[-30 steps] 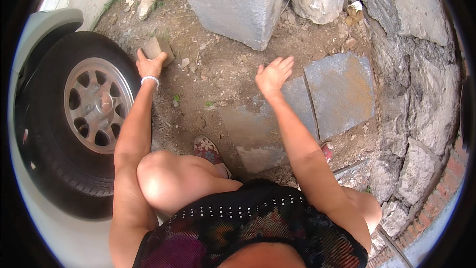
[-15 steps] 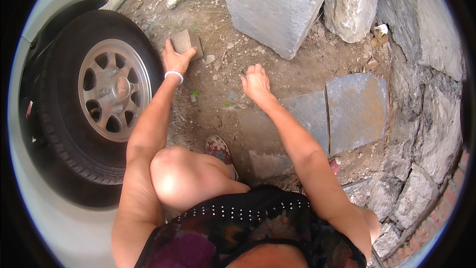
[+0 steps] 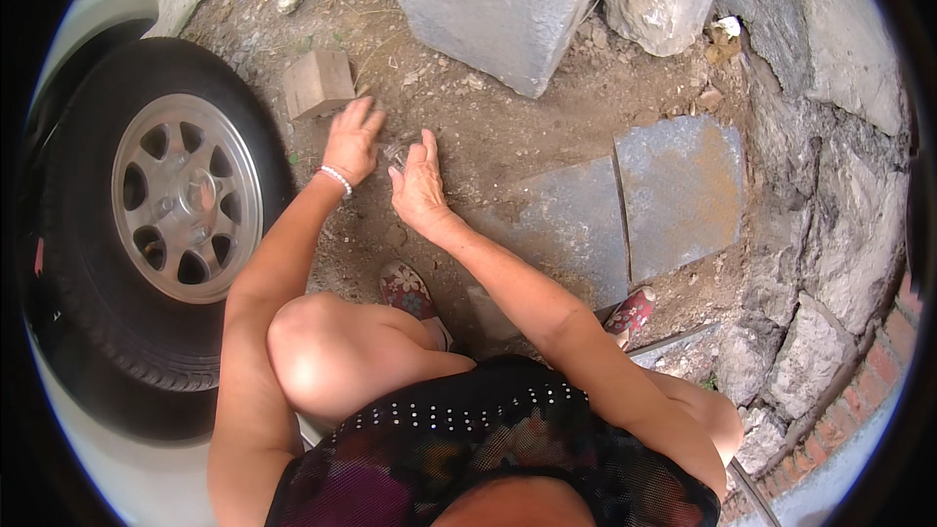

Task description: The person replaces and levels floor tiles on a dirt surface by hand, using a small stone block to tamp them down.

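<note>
Your left hand (image 3: pixel 353 141) has left the block (image 3: pixel 319 86), your right hand (image 3: pixel 420 190) moved nearer; both, loosely spread, are over dirt (image 3: pixel 478 122) by a wheel (image 3: pixel 187 198), the block just beyond your left

Tan block (image 3: pixel 318 86), perhaps wooden, lies on soil (image 3: pixel 478 127)

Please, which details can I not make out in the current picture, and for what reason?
In the head view:
- Left hand: motion blurs its fingers, so contact with the brown block is uncertain.
- Right hand: its back hides the palm and anything underneath.
- Large grey stone: the upper picture edge cuts off its far end.
</note>
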`<state>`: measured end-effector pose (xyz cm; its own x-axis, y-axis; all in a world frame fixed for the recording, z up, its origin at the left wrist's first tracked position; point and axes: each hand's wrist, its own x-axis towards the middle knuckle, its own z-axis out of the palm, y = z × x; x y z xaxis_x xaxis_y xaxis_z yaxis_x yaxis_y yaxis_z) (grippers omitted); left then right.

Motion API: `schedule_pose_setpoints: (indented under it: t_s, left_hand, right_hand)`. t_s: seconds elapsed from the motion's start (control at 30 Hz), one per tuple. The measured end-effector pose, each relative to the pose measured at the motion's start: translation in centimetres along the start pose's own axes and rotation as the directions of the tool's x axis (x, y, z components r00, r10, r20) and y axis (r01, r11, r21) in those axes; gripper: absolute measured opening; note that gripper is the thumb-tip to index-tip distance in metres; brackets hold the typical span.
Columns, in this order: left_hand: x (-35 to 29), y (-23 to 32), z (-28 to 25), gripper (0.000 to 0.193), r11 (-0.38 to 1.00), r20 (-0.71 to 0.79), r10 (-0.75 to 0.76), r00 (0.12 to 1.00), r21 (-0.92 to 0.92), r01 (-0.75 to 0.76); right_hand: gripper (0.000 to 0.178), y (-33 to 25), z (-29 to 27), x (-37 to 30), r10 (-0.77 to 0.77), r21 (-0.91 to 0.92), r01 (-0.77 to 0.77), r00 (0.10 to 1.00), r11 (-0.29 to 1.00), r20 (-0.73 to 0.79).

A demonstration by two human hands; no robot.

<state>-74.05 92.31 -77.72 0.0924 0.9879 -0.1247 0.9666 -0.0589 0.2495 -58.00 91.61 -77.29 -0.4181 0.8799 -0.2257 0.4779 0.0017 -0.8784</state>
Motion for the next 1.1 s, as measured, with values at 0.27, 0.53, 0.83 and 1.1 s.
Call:
schedule_pose_setpoints:
  t_s: [0.27, 0.53, 0.83, 1.1]
  left_hand:
    - [-1.7, 7.1, 1.4, 0.047, 0.819, 0.044, 0.553, 0.832, -0.213, -0.533]
    - [1.6, 9.7, 1.2, 0.046, 0.939, 0.107, 0.27, 0.957, -0.248, -0.237]
    - [2.1, 14.1, 1.2, 0.055, 0.926, 0.251, 0.35, 0.902, -0.239, -0.293]
    - [3.4, 11.9, 1.6, 0.05, 0.97, 0.139, 0.243, 0.96, -0.065, -0.236]
  right_hand:
    - [0.044, 5.8, -8.6, -4.6, -0.348, -0.349, 0.433, 0.895, 0.831, 0.28]
    - [0.031, 8.7, -17.4, 2.2, -0.017, -0.428, -0.054, 0.987, 0.902, -0.161]
    - [0.039, 11.0, -21.5, 3.1, -0.134, -0.728, -0.064, 0.968, 0.683, -0.211]
    - [0.035, 9.6, -22.0, -3.0, -0.33, -0.462, 0.437, 0.897, 0.772, 0.295]
